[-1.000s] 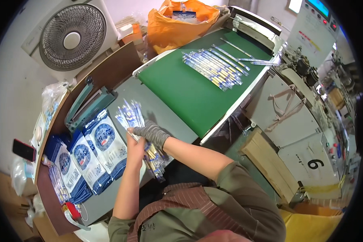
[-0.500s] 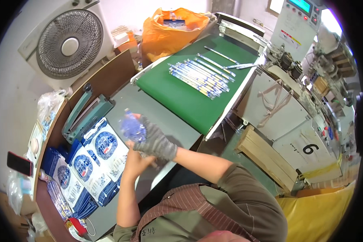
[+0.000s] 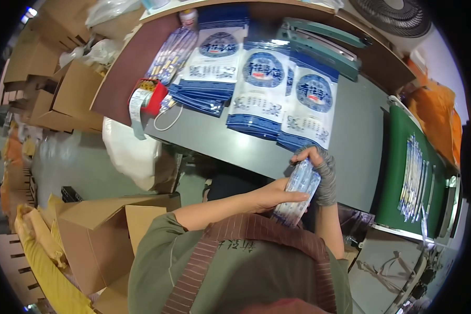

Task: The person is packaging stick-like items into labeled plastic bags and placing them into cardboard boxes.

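Close in front of my chest is a bundle of slim wrapped sticks (image 3: 303,179), white with blue print, held at a slant. My bare left hand (image 3: 279,195) grips its lower part, the thumb lying across the front. My right hand (image 3: 319,163), in a grey fingerless glove, curls round the bundle's upper end. Beyond my hands, white-and-blue printed pouches (image 3: 259,86) lie in overlapping piles on the grey table (image 3: 356,131). The sticks' lower ends are partly hidden by my left hand.
A green heat sealer (image 3: 324,49) stands behind the pouches. More sticks (image 3: 412,175) lie on the green conveyor belt (image 3: 391,196) at right. At left are a red tape dispenser (image 3: 154,99), another stick bundle (image 3: 172,55) and open cardboard boxes (image 3: 97,240). An orange bag (image 3: 435,112) sits far right.
My view has swung left, bringing the boxes into sight. My hands have drawn the bundle nearer my chest, and it now shows lengthwise instead of end-on.
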Demonstrator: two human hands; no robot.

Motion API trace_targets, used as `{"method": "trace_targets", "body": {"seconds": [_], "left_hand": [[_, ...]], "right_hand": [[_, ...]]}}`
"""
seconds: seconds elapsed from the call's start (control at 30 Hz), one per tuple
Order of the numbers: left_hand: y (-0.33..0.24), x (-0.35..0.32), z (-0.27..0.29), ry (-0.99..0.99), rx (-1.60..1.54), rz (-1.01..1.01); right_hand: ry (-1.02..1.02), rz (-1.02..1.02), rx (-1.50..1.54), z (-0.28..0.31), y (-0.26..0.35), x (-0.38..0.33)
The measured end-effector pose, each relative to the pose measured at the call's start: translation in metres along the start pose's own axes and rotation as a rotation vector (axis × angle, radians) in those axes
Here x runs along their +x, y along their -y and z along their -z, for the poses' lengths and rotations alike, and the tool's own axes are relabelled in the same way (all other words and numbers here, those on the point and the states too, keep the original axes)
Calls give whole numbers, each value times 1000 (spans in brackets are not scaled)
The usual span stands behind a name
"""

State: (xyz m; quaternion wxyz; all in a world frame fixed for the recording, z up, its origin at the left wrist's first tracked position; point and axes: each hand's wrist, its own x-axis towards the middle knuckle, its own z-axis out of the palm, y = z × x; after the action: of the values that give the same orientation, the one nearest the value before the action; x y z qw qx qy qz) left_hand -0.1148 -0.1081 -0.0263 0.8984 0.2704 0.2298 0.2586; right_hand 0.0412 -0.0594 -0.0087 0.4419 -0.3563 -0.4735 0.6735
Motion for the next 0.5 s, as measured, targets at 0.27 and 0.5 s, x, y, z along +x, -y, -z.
{"method": "trace_targets", "body": {"seconds": [0.27,0.5], "left_hand": [[-63,-39,41,-325,909,-148],[-186,-91,187,-768,2181,-637]], "right_hand": [[26,-94,-207,-22,-2,24],[-118,-135,-111,-22,-6,27]]}}
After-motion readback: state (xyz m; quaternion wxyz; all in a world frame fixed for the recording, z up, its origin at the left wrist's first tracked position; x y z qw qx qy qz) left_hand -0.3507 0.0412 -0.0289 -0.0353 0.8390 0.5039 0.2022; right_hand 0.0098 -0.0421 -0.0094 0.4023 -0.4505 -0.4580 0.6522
